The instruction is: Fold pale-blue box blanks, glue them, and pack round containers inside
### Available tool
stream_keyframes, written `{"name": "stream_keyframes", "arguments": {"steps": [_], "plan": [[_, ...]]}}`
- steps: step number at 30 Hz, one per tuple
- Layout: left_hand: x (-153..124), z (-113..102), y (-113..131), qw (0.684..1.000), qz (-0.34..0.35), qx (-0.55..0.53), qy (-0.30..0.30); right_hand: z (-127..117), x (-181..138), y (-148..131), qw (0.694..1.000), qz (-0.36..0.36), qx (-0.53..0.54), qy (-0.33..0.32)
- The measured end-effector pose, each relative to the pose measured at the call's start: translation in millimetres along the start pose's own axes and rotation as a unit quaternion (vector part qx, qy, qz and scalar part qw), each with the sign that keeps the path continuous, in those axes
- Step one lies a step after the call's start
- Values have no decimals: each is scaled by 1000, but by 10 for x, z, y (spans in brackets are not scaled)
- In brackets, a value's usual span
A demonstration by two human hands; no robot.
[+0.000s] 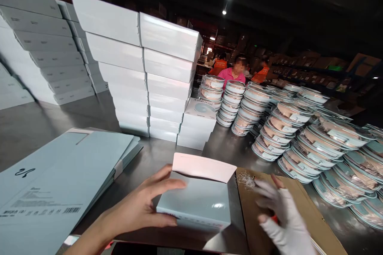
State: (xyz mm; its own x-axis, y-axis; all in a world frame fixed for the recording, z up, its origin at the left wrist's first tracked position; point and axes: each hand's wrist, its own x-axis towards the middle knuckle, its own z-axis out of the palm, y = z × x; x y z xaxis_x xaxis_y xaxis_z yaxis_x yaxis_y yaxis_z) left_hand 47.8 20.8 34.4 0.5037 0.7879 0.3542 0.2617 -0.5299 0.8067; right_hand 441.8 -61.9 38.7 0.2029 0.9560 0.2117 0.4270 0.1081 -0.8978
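Observation:
My left hand (149, 199) grips a light blue carton (197, 199) from its left side, thumb low in front and fingers over the top edge. The carton rests at the table's front edge, its pale pink flap (203, 167) standing up at the far side. My right hand (279, 213), in a white glove with some bare fingertips, hovers over a brown cardboard sheet (299, 191), slightly blurred. Its fingers are apart, close to a clump of small whitish bits (247, 180). A small red patch shows near its palm; what it is I cannot make out.
Flat light blue cartons (66, 167) lie stacked at left. White boxes (119, 55) form tall stacks behind, with a shorter stack (197, 121) beside them. Round clear-lidded containers (320, 143) stand in several piles at right. People (233, 72) are in the background.

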Motion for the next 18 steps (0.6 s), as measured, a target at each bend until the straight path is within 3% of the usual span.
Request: {"name": "stream_keyframes", "arguments": {"steps": [2,4,9,11,14,18], "plan": [[-1,25,0,1000,13,-3,2,367,91,-125,991,-104,32,-77],[-9,91,-24,998,61,-17,26,626,124,-189,979,-160,54,-113],[-46,294,-141,971,184,-81,131,809,50,-182,961,-255,21,-101],[-62,282,-129,971,193,-74,122,835,48,-240,944,-304,-8,-132],[-52,155,-9,982,178,3,61,884,107,-414,895,-408,-72,-166],[14,44,149,983,169,69,8,903,132,-555,882,-424,-111,-175]]}}
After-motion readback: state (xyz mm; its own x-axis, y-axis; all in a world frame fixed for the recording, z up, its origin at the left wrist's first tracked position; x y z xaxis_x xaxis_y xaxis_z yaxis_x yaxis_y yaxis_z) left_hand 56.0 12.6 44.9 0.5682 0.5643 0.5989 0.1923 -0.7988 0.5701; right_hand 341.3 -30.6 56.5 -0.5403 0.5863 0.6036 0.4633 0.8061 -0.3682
